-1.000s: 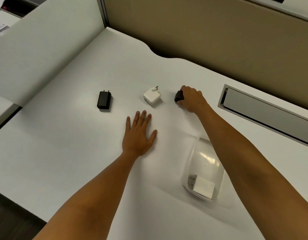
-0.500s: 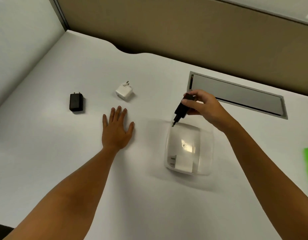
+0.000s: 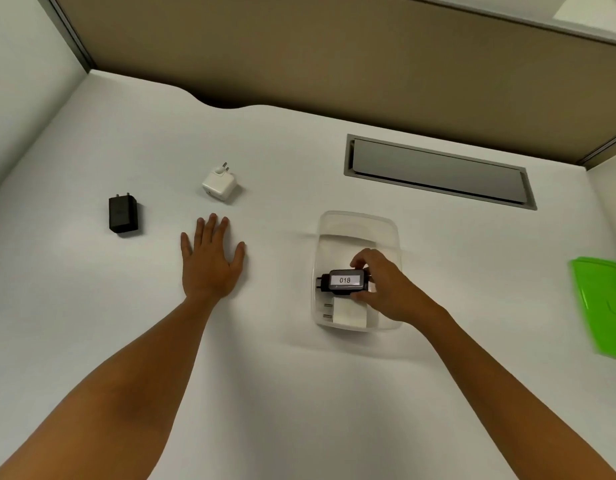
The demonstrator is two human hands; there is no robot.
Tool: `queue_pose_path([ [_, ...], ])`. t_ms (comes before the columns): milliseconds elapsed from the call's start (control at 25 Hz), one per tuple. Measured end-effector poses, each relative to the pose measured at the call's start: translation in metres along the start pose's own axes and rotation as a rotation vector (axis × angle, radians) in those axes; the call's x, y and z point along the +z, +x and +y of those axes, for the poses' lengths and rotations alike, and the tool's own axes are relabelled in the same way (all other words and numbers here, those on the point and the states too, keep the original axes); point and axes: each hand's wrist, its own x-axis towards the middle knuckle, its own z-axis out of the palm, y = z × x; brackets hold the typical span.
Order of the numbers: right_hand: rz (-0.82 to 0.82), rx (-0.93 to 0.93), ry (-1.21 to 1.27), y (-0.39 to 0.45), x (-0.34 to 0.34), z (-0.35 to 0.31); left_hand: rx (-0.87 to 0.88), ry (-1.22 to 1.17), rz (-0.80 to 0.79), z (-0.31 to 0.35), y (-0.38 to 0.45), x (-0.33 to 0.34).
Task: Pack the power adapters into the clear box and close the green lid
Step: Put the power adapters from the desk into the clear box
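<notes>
Gripping a black adapter labelled 018, the right hand is seen inside the clear box. The adapter is pinched between thumb and fingertips, label face up, prongs pointing left. Whether it is resting on the box floor or held just above cannot be told.

A white adapter is already lying in the near end of the box, prongs pointing left, just below the held one.

The left hand is laid flat on the white desk, palm down, fingers loosely spread, nothing held.

Two adapters are outside the box on the desk: a white one just beyond the left hand's fingertips, and a black one further left, prongs pointing away.

The green lid is seen at the right edge, well apart from the box, partly cut off and blurred.

A grey recessed cable hatch is set into the desk behind the box.
</notes>
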Motion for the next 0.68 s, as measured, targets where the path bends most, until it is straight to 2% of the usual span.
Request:
queue_pose_path([
  [200, -0.181, 0.077, -0.385, 0.008, 0.009, 0.0, 0.0, -0.001, 0.006, -0.001, 0.0, -0.001],
  [400, -0.261, 0.102, -0.509, 0.015, 0.005, -0.016, 0.0, -0.011, 0.017, -0.001, 0.0, -0.001],
  [480, -0.167, 0.12, -0.474, 0.019, -0.001, -0.032, -0.002, -0.005, 0.02, -0.001, 0.0, -0.001],
  [600, 0.121, 0.04, -0.247, 0.038, -0.017, -0.067, -0.004, -0.001, 0.025, 0.0, -0.001, -0.001],
  [680, 0.13, -0.04, -0.044, 0.064, -0.023, -0.093, -0.003, -0.011, 0.024, -0.001, -0.001, -0.001],
])
